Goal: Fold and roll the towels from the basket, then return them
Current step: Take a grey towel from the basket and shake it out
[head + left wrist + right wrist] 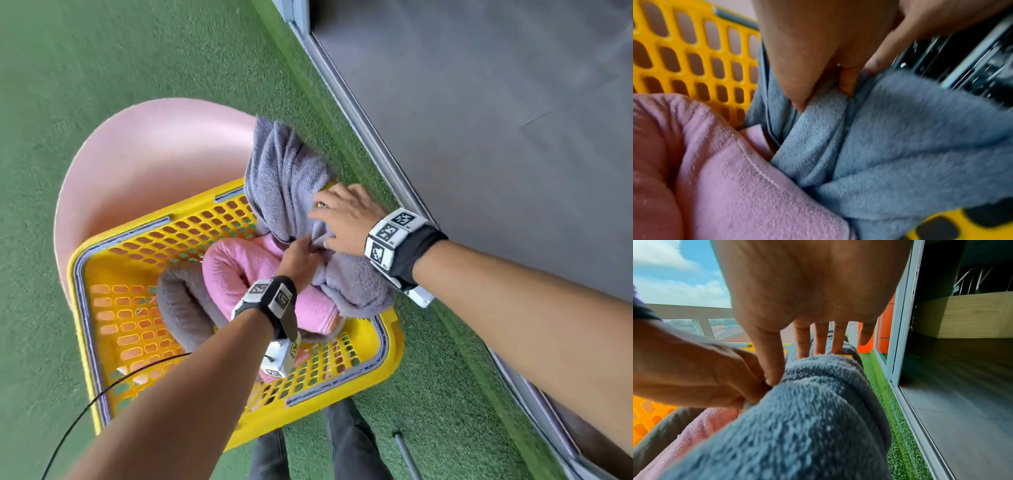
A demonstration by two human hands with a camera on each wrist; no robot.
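Green artificial turf [102, 68] covers the floor, with a grey floor [496, 102] behind a sliding-door track along the right side. A pink chair [144, 164] stands on the turf and carries a yellow perforated basket [137, 329]. Inside the basket lie a rolled brown-grey towel [181, 308] and, just beside it, a rolled pink towel [239, 270]. A loose grey-blue towel [284, 178] is draped over the basket's far right corner, part of it hanging outside the rim, part bunched inside against the pink roll.

The right hand [346, 216] rests on top of the grey-blue towel at the basket's rim, fingers spread and nearly straight, their tips down on the cloth beyond the fold; its thumb [770, 363] presses into the fold nearest the left hand. The left hand [301, 257] reaches in across the pink roll and pinches a fold of the same towel between thumb and fingers [846, 81], directly beside the right thumb, so both hands meet at one spot on the cloth.
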